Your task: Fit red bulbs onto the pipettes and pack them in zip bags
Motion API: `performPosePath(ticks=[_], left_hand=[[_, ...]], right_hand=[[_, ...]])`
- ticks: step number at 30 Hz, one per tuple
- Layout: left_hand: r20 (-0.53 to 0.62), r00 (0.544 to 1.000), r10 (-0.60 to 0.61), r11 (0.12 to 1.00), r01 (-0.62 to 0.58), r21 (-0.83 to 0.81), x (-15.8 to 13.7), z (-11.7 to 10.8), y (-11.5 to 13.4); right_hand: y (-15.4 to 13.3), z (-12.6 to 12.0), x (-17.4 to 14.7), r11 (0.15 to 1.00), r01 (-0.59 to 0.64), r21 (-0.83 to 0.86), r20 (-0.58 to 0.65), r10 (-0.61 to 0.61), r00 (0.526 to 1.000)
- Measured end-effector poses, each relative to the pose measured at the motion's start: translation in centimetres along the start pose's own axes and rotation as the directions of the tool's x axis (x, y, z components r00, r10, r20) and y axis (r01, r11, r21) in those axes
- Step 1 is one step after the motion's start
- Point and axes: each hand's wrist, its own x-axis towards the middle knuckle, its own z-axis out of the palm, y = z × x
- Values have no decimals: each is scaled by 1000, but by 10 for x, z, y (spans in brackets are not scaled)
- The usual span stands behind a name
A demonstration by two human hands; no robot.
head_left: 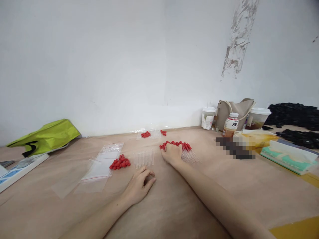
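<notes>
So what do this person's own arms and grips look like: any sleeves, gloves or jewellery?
The bare, five-fingered left grip and the bare right grip are human hands without gloves. The slim, uncovered left forearm and uncovered right forearm show no sleeve down to the picture's edge. No watch, bracelet or ring shows, though some right fingers are hidden.

We see free table [164, 192] between our left hand [140, 184] and right hand [171, 153], clear sticks [144, 158] and red pieces [120, 163] blocking beyond the left, red-headed sticks [188, 151] beside the right, then free room further right.
</notes>
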Motion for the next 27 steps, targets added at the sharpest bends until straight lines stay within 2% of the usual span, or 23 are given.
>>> performPosePath(ticks=[3, 9, 11, 13, 16, 18, 21, 27], left_hand=[[0, 1000, -5, 1000, 5, -5, 0, -1, 0], [-15, 1000, 1, 1000, -1, 7, -2, 2, 2], [-83, 996, -21, 998, 25, 59, 2, -4, -1], [-206, 977, -54, 985, 86, 151, 9, -17, -11], [-393, 911, -127, 914, 261, 311, 20, -49, -37], [-455, 871, -185, 835, 384, 395, 24, -69, -58], [-435, 852, -292, 771, 479, 419, 21, -85, -83], [-399, 859, -322, 777, 480, 407, 16, -77, -96]], right_hand=[[-15, 1, -3, 998, 51, 23, 64, -52, 997], [-43, 8, -1, 997, -58, 41, 252, 46, 967], [-47, 8, 0, 996, -75, 44, 270, 60, 961], [-48, 8, 1, 995, -90, 47, 288, 73, 955], [-49, 7, 1, 993, -106, 52, 306, 85, 948], [-49, 6, 1, 993, -109, 54, 311, 88, 947], [-50, 5, 0, 992, -113, 53, 319, 90, 943], [-48, 1, 0, 992, -114, 54, 327, 90, 941]])
